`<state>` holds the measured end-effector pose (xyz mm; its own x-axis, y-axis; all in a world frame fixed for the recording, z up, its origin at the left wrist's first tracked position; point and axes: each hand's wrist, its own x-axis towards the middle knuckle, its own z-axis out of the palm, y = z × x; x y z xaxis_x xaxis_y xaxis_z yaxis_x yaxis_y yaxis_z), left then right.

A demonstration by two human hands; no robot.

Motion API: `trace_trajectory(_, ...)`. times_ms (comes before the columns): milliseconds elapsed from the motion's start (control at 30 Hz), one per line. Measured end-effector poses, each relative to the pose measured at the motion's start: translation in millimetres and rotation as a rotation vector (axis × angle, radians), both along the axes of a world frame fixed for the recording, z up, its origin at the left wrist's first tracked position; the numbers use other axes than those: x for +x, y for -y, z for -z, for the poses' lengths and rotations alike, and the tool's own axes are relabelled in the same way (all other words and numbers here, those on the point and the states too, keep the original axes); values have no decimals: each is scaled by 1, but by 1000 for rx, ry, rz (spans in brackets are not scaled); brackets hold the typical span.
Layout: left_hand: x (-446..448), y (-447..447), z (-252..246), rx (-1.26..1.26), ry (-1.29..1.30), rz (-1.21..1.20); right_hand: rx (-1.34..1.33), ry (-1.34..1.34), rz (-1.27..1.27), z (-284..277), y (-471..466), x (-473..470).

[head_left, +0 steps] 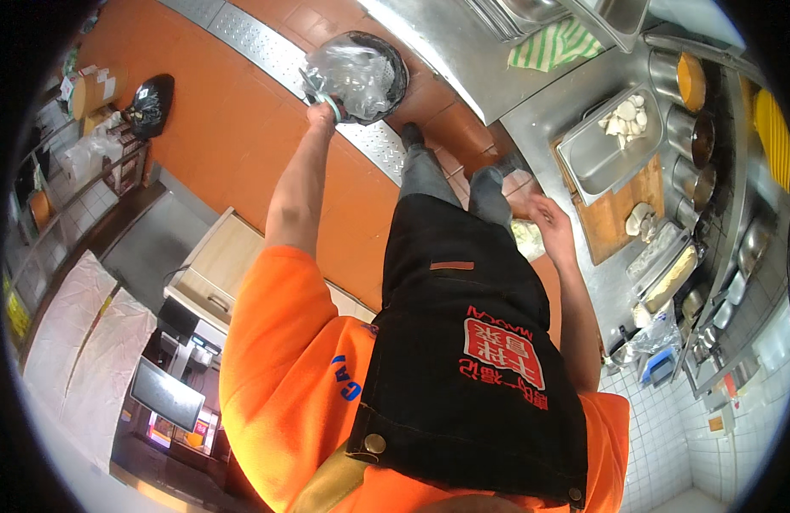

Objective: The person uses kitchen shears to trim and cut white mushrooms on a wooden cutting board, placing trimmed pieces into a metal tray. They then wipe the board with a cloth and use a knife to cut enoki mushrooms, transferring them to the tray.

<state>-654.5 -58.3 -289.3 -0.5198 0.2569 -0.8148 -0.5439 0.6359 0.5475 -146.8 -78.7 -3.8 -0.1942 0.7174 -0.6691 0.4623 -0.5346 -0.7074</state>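
Observation:
My left hand (322,117) grips a pair of scissors (331,104) by the pale green handles. The blades point over the near rim of a round bin (404,80) on the floor, lined with a black bag. Clear crumpled plastic (359,74) fills the bin's mouth. My right hand (552,221), slightly blurred, hangs beside the steel counter's edge with its fingers apart and nothing visible in them. Below it, a bag with pale green contents (527,239) is partly hidden by my apron and hand.
On the steel counter (536,138), a metal pan (590,157) of white pieces overlaps a wooden cutting board (616,218). Several metal pots (686,134) line the counter's back. A metal drain strip (260,42) crosses the orange floor (228,128). A tied black bag (152,106) lies far left.

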Motion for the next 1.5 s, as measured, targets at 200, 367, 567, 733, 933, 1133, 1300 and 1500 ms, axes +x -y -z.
trace_trajectory(200,52,63,-73,71,-11,63,328,406,155,-15,26,100)
trace_trajectory(367,149,110,-174,233,156,562,425,877,392,-14,15,255)
trace_trajectory(567,322,51,-243,539,-52,895,496,957,411,58,-23,412)
trace_trajectory(733,428,-28,-256,331,-458,1093,338,783,314,119,-64,474)
trace_trajectory(933,417,-59,-227,149,-875,996,154,297,578,162,-60,512)
trace_trajectory(1133,365,-68,-201,-13,-903,1101,-10,-101,857,108,-41,488)
trace_trajectory(1300,358,-84,-186,3,-987,1156,71,-322,899,44,-26,457)
trace_trajectory(1500,361,-112,-163,61,-1151,1284,126,-669,892,-3,-35,391)
